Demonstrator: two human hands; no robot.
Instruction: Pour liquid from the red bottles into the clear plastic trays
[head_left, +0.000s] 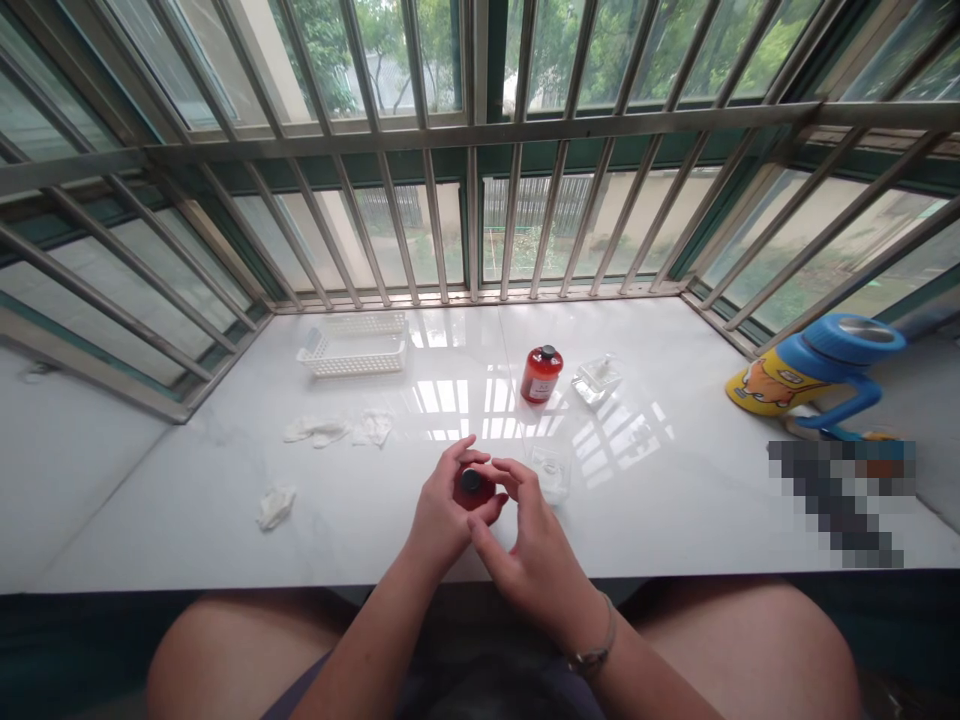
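Observation:
A small red bottle (466,494) with a black cap is in my left hand (444,505), whose fingers curve round its left and far sides. My right hand (521,530) is close against the bottle's right side, thumb and forefinger apart; whether its fingertips touch the bottle is hard to tell. Just beyond my right hand sits a clear plastic container (553,470), partly covered by the fingers. Farther back stands a second red bottle (541,375) with a black cap and a pale label. To its right is a clear, glass-like object (598,380).
A white perforated basket (356,350) lies at the back left. Crumpled white tissues (319,431) are on the left, one piece (276,508) nearer the front. A blue and yellow flask (795,375) leans at the right, by a blurred-out patch. Metal window bars (472,220) edge the white counter (187,530).

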